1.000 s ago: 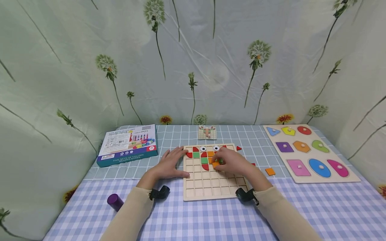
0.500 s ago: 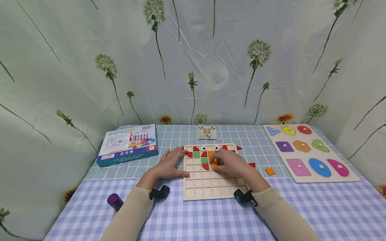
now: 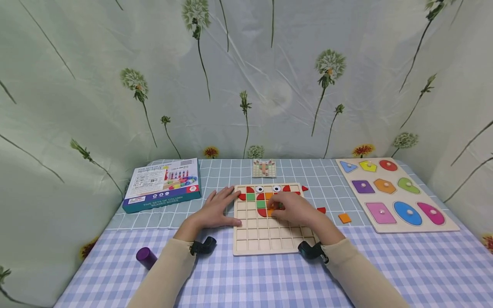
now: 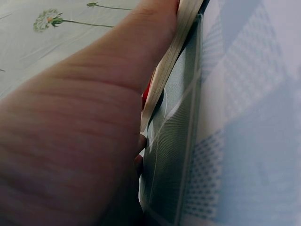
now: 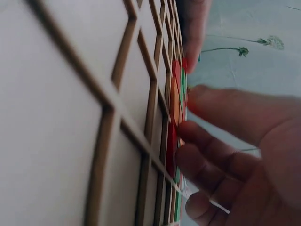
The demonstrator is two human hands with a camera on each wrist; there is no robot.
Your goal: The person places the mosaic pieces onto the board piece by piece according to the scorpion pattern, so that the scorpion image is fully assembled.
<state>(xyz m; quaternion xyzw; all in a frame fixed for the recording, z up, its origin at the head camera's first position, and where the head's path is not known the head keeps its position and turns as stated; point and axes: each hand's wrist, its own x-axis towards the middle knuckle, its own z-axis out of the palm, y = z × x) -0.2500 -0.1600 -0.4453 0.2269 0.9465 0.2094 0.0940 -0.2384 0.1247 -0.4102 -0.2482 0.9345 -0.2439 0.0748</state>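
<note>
In the head view a wooden grid board (image 3: 252,235) lies on the table with red, green and orange tiles and two eye tiles in its upper rows. My left hand (image 3: 215,213) spreads along the board's left edge, thumb and fingertips touching it. Over the board, my right hand (image 3: 294,208) has its fingers curled at an orange square tile (image 3: 270,212), partly hidden by them. In the right wrist view, thumb and fingers sit on either side of that orange tile (image 5: 176,101), which lies in the grid. The left wrist view mostly shows the wrist and the board's edge (image 4: 164,75).
Right of the board lie an orange square (image 3: 344,218) and red pieces (image 3: 321,210). A pattern card (image 3: 264,168) is behind it. A boxed toy (image 3: 163,184) and a purple cylinder (image 3: 146,258) stand left; a shape puzzle (image 3: 369,209) lies at right.
The right hand has moved slightly left and lowered the orange tile into a grid cell beside a red piece. The left hand has stayed at the board's edge.
</note>
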